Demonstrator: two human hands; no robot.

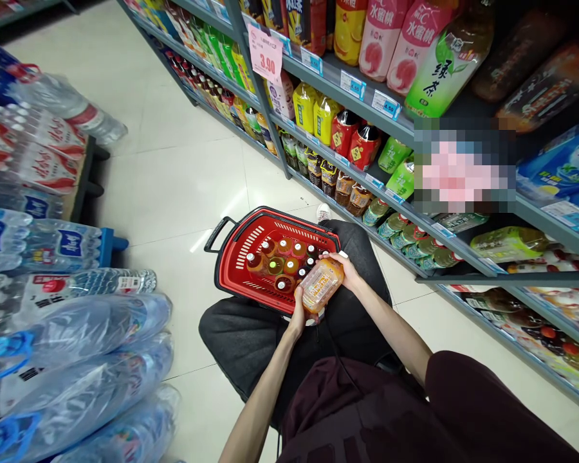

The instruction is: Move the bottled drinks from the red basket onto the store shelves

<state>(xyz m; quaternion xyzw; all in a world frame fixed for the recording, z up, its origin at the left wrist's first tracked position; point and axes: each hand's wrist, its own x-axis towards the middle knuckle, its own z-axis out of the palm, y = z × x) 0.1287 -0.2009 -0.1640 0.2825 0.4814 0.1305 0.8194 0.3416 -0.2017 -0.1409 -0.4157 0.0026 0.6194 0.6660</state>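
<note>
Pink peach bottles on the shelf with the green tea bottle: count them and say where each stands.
2 in view: the first pink bottle stands just right of the orange bottle; the second pink bottle stands left of the green tea bottle. Others may be hidden behind.

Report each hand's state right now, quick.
Left hand: closed on one side of the orange bottle.
Right hand: closed on the opposite side of the same bottle.

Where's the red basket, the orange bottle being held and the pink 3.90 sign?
Red basket (232,262), head view: on its inner wall.
Orange bottle (321,285), head view: on its broad upward side.
Pink 3.90 sign (265,54), head view: middle of its front.
</note>
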